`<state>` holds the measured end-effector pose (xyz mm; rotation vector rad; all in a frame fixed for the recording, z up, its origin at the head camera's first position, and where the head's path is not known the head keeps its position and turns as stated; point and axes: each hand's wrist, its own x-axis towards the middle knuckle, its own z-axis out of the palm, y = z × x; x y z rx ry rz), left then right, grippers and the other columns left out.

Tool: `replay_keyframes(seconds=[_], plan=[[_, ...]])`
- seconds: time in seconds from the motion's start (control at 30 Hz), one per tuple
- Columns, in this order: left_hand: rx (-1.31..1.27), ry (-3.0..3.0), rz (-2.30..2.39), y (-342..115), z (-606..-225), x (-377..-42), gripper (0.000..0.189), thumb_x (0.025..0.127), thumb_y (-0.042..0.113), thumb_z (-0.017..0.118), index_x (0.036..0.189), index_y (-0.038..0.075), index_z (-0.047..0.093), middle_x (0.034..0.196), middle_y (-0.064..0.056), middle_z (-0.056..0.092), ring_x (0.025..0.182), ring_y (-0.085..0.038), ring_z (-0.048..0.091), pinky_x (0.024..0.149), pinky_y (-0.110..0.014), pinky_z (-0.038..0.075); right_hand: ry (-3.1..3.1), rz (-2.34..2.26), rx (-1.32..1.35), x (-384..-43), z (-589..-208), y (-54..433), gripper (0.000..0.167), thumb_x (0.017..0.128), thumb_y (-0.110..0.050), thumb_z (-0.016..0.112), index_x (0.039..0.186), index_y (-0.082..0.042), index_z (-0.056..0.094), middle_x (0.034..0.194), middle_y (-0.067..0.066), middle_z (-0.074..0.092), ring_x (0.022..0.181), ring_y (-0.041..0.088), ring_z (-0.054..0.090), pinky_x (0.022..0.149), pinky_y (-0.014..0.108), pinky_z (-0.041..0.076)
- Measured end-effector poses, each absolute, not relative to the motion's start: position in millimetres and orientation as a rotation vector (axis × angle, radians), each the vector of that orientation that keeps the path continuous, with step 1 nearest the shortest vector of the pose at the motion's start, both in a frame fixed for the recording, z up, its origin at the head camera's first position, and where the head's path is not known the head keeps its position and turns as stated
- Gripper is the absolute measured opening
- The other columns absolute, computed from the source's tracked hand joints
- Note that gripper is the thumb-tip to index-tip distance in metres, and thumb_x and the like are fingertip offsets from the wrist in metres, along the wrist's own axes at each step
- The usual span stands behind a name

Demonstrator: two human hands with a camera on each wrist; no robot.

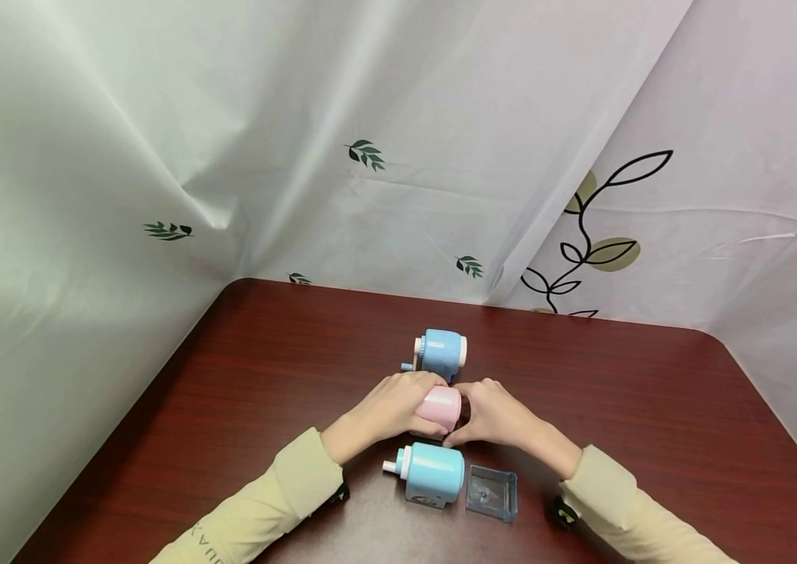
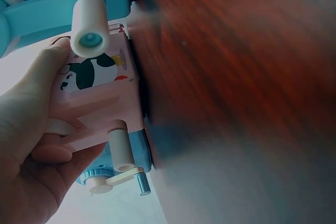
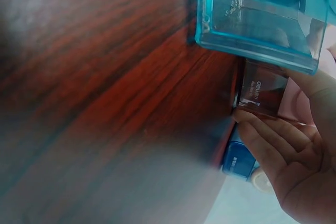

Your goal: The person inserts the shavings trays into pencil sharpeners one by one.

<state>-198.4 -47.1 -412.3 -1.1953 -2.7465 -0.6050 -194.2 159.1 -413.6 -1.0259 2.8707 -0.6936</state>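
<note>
A pink pencil sharpener (image 1: 441, 406) with a panda picture on its crank side stands between the hands. My left hand (image 1: 398, 403) grips its body, thumb on the near side and fingers round the far side. At the other end, my right hand (image 1: 500, 415) pinches the sharpener's clear shavings drawer (image 3: 262, 90), fingers along one side; the thumb is partly hidden in the right wrist view. Nearest to me lies a light-blue sharpener (image 1: 435, 470), its crank pointing left. Beside it on the table sits a separate transparent blue drawer (image 1: 492, 493).
Behind the pink sharpener stands another blue sharpener (image 1: 443, 351), its crank to the left. All are on a dark red-brown wooden table (image 1: 286, 352). White curtains (image 1: 398, 211) with leaf prints hang along the table's back and sides.
</note>
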Motion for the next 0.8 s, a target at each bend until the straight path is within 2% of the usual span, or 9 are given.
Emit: replay_keyframes(seconds=[0.63,0.8], plan=[[-1.194,-2.738,-0.617,-46.5,-413.2,-198.9,0.053,0.075,0.043,0.079,0.114,0.012,0.061,0.101,-0.001,0.067,0.082,-0.012,0.061,0.068,-0.026,0.05,2.84,-0.728,-1.006,-195.6,-415.2,157.7,0.053,0.058,-0.041,0.09,0.093,-0.009,0.068,0.073,-0.008,0.064,0.06,-0.001,0.05,0.055,0.017,0.044],[-1.182,-2.74,-0.638,-46.7,-413.1,-197.6,0.053,0.075,0.042,0.08,0.114,0.012,0.061,0.101,-0.001,0.067,0.082,-0.012,0.061,0.068,-0.026,0.05,2.834,-0.722,-1.011,-195.5,-416.0,159.1,0.057,0.058,-0.043,0.089,0.097,-0.007,0.068,0.075,-0.007,0.066,0.06,-0.001,0.051,0.056,0.018,0.044]])
